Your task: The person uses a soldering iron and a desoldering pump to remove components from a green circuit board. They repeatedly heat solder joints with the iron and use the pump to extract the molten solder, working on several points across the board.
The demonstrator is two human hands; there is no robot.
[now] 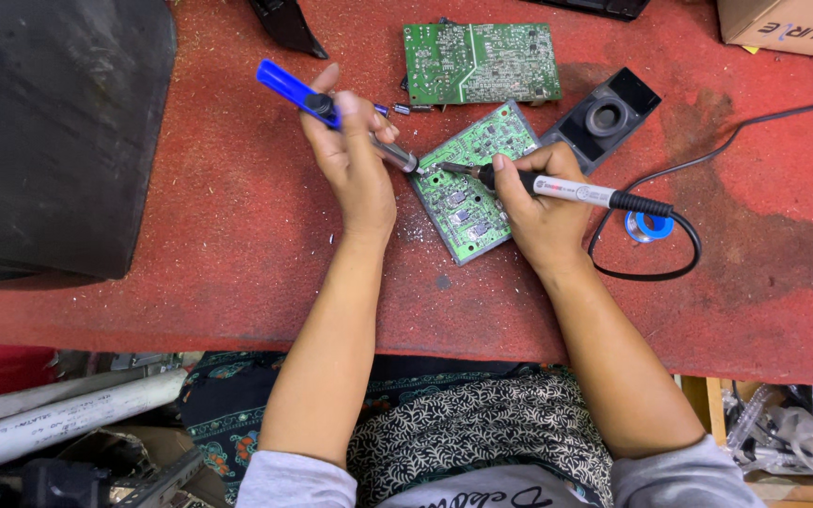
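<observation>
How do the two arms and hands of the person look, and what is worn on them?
Both forearms are bare. The left hand and the right hand wear no gloves, and no rings or watch are visible. Light grey sleeves, one per arm, are pushed up around the elbows at the bottom edge of the picture.

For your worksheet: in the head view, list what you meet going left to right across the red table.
Black cover → blue desoldering pump in the left hand → tilted green circuit board → soldering iron in the right hand → solder spool → cardboard box.
</observation>
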